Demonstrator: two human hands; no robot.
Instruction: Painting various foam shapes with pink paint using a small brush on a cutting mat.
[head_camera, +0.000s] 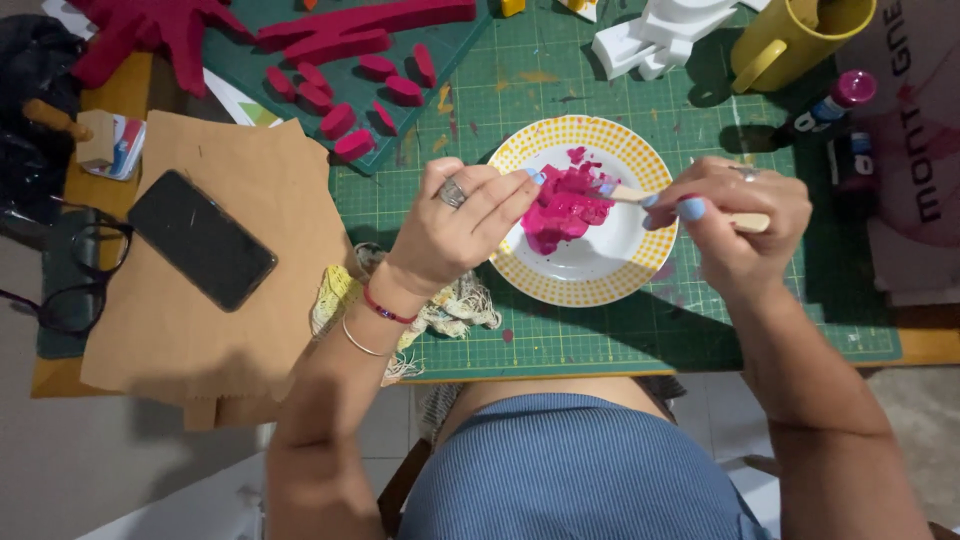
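**Brush in pink paint over a yellow-rimmed plate**

On the counter, a green cutting mat (640, 330) carries a yellow-rimmed plate (610, 285) of pink paint (562, 205). The right hand (735, 225) has its fingers clamped on a wooden brush (630, 194), long axis lying left-right, tip in the paint. The left hand (455, 225) steadies the plate's near-left rim, its fingers closed on it.

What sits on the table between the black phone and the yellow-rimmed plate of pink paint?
In the head view, the person's left hand lies between the flat black phone and the yellow-rimmed white plate, over brown paper and green cutting mat.
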